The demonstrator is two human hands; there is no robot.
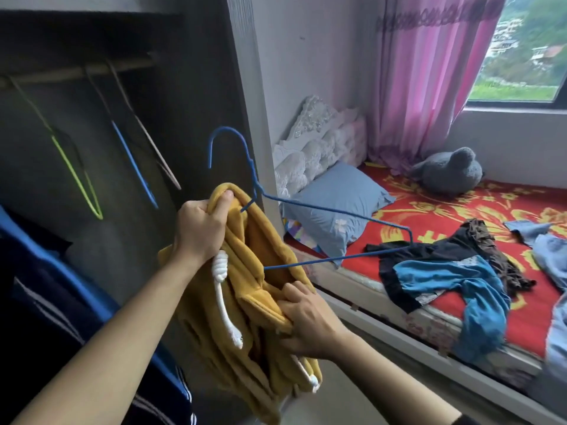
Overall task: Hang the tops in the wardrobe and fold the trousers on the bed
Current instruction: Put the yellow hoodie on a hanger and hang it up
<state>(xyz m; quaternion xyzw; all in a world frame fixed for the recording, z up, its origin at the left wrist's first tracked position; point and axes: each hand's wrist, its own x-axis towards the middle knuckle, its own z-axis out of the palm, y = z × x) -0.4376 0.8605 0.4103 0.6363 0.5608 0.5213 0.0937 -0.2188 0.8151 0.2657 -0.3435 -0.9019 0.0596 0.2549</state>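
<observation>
A mustard-yellow hoodie (214, 357) is held up in front of the open wardrobe (196, 102), off the bed. Its top edge is gripped by the left hand (201, 228), fingers curled tight round the bunched fabric, thumb pressed on top. Lower down, a fold of the same hoodie is gripped by the right hand (310, 320), fingers closed on the cloth. A blue wire hanger (337, 211) is partly pushed into the garment. One shoulder end is hidden in the fabric; the other sticks out to the right over the bed edge. The hook is up in the air, clear of the rail. Whether the hanger's neck is also caught by the left hand can't be told. A white drawstring (225, 302) w/ a knotted top hangs just below the left hand.

Inside the wardrobe, a rail (76, 72) is seen w/ 3 bare hangers: a green hanger (76, 173), a second blue hanger (135, 164) & a pale hanger (153, 139). A navy garment (46, 271) w/ blue & white stripes is seen at btm left.

On the bed (429, 216) (red sheet, yellow flowers), a heap of dark & blue clothes (445, 271) lies near the edge, w/ pale blue denim (549, 250) at far right. Tops or trousers can't be told. A blue pillow (337, 188) & a grey plush toy (445, 173) lie at the head end, by a pink curtain (429, 72).
</observation>
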